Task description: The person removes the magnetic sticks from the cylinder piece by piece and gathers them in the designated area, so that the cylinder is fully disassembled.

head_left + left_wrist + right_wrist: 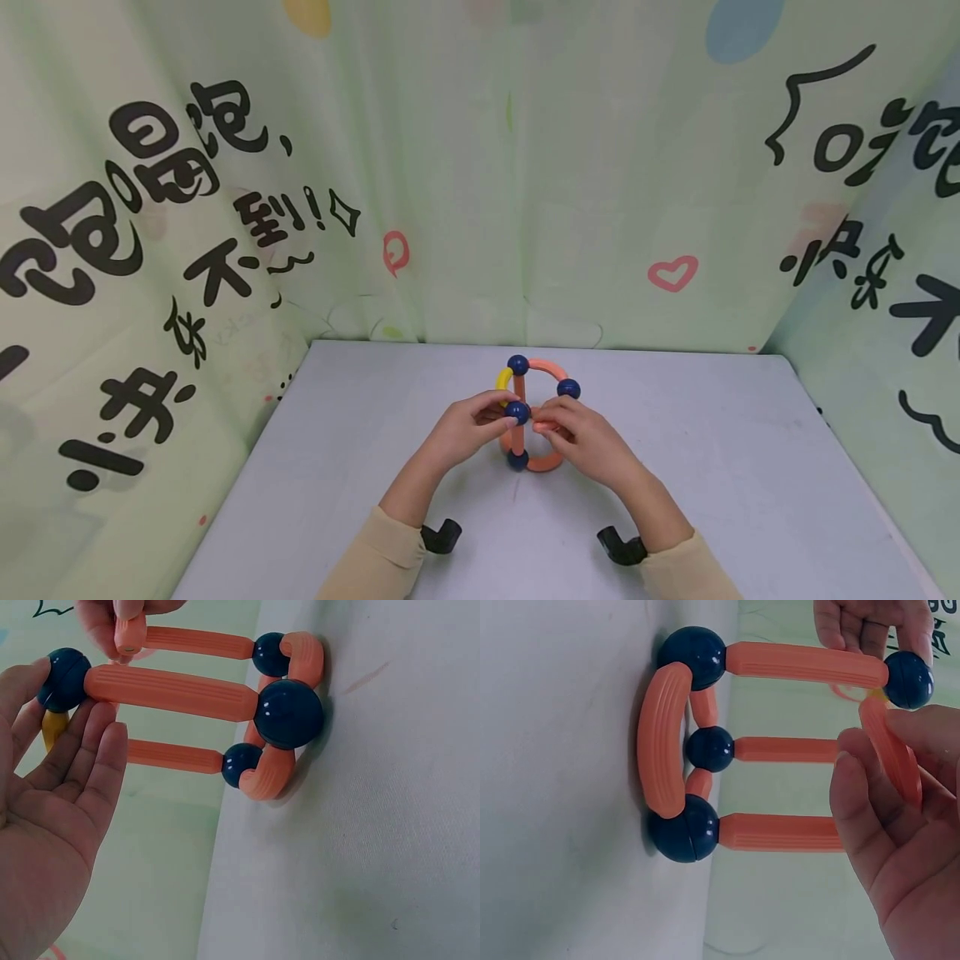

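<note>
A standing frame of magnetic sticks and balls has upright orange sticks (172, 691), navy balls (684, 829) and curved orange sticks (662, 742) around its base. At its near top corner, my left hand (461, 429) pinches a navy ball (64, 679) between thumb and fingers. My right hand (592, 437) grips a curved orange stick (892, 754), one end close to that ball; whether they touch I cannot tell. A yellow curved stick (503, 379) and another orange one (549, 367) join the top balls, partly hidden by the hands.
The frame stands on a white table (360, 500). Behind and beside the table hang pale green curtains (480, 208) with black writing and printed shapes. A black strap end (441, 537) sticks out at the left wrist, another (621, 547) at the right.
</note>
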A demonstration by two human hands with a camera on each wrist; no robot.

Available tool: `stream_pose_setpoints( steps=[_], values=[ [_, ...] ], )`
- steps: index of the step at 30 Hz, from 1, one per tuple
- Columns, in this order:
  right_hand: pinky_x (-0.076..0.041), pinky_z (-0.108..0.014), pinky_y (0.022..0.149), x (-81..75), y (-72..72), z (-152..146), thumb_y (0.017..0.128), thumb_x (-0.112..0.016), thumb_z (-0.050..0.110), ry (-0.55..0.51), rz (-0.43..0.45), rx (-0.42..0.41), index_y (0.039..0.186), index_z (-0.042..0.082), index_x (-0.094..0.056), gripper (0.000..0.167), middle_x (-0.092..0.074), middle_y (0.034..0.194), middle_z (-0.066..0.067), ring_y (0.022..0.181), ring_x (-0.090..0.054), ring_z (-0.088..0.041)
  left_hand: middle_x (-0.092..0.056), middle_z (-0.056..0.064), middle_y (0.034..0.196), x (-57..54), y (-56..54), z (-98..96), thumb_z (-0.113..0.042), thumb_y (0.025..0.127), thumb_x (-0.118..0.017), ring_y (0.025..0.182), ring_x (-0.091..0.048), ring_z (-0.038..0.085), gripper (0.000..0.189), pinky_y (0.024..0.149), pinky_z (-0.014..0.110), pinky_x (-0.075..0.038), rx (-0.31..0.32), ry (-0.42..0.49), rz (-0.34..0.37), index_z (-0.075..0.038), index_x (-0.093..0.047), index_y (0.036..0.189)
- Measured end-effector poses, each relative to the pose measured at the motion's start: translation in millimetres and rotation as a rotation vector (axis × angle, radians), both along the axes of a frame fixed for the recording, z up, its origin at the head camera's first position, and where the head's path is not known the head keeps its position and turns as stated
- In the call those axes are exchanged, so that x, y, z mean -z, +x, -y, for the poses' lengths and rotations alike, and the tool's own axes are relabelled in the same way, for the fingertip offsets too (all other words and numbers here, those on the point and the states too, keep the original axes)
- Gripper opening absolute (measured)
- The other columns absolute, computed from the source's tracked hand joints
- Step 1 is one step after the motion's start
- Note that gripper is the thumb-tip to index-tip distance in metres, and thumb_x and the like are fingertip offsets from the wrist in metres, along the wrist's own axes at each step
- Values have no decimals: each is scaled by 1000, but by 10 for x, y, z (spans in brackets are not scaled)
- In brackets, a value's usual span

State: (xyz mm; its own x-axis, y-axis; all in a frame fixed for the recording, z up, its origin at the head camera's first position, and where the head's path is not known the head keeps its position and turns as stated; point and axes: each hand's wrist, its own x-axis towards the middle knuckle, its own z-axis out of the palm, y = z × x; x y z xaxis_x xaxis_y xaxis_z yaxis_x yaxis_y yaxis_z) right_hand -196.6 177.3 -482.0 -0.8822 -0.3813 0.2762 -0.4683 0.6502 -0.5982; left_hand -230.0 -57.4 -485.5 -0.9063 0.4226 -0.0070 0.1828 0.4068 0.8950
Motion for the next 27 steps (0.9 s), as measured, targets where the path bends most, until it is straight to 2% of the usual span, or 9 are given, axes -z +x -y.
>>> stream_pose_setpoints(
  steps=[4,6,10,13,17,20,27],
  values=[
    [-58,-29,83,34,13,-11,93,-70,17,45,-63,6,121,20,-70,28,-62,125,4,101,-64,-13,-69,-10,116,6,-1,5,-45,92,-66,105,-65,9,29,94,36,-56,-3,-3,2,-39,-63,121],
    [-58,-28,82,53,19,-23,94,-68,17,40,-88,13,124,22,-69,30,-61,129,5,100,-65,-12,-69,-11,116,8,-1,8,-45,92,-67,104,-65,9,29,93,36,-56,-5,-3,3,-40,-63,120],
    [-57,-23,76,78,24,-55,95,-66,13,-59,-143,40,122,19,-70,27,-62,130,2,92,-65,-7,-69,-10,115,10,0,8,-45,92,-67,104,-66,9,30,92,35,-56,-12,1,6,-39,-63,121],
    [-56,-22,71,76,24,-84,95,-64,10,-157,-171,106,114,16,-71,21,-64,122,2,85,-61,-5,-69,-10,114,12,0,7,-45,91,-68,104,-66,10,31,92,35,-56,-21,-4,9,-39,-63,121],
    [-51,-21,58,65,23,-130,97,-61,11,-276,-145,247,105,18,-69,13,-61,103,5,69,-55,-5,-69,-10,114,16,-1,4,-45,91,-68,105,-65,10,31,93,35,-56,-26,-13,10,-39,-64,121],
    [-47,-23,51,67,13,-163,98,-60,13,-336,-111,315,102,18,-68,11,-57,93,6,60,-52,-8,-69,-9,114,13,0,5,-45,91,-69,105,-65,11,31,93,36,-56,-28,-14,12,-39,-64,121],
    [-48,-25,49,99,-24,-206,100,-59,16,-365,-38,344,103,18,-68,10,-56,86,3,57,-53,-11,-69,-9,113,-14,6,14,-45,91,-69,105,-65,11,32,93,37,-56,-27,-13,21,-38,-64,121]
  ],
)
